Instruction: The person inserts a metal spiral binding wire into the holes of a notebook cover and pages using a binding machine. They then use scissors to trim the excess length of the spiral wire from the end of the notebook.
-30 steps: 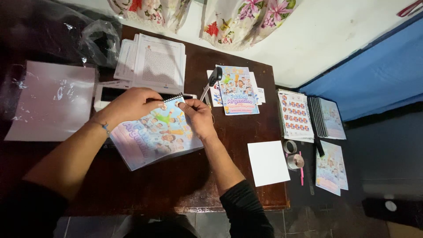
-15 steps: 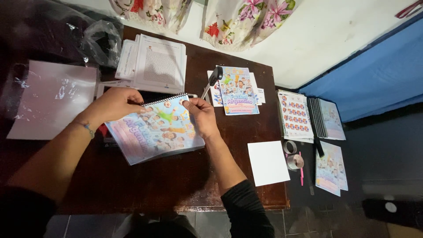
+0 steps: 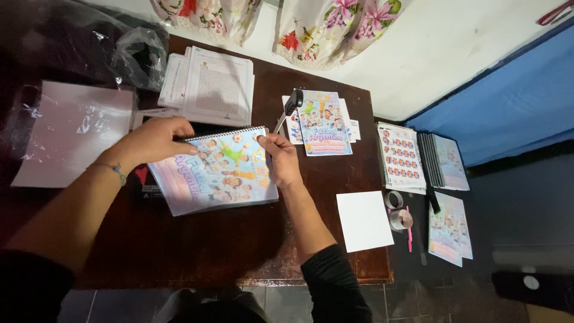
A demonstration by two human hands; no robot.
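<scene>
We have a spiral-bound booklet (image 3: 218, 170) with a colourful cartoon cover lying flat on the dark wooden table (image 3: 239, 239), a little left of centre, its wire binding along the far edge. Our left hand (image 3: 156, 142) rests on the far left corner, fingers curled down over the binding; whether they pinch the wire or only press on it we cannot tell. Our right hand (image 3: 281, 158) holds the far right corner, thumb and fingers pressed together on the edge of the cover near the end of the coil.

Just beyond the booklet lies a stack of printed sheets (image 3: 209, 87), and to its right a loose colourful cover (image 3: 321, 122) with a dark-handled tool (image 3: 288, 107) beside it. A blank white sheet (image 3: 363, 220) sits near the right end of the table, with rolls of tape (image 3: 397, 210) just past it.

We judge the main risk to be at the binding: uneven pressure from the two hands could bend the wire or tear the punched holes. The glossy cover could also crease under the right thumb, and a sideways slide might nudge the tool or the stack beyond.
</scene>
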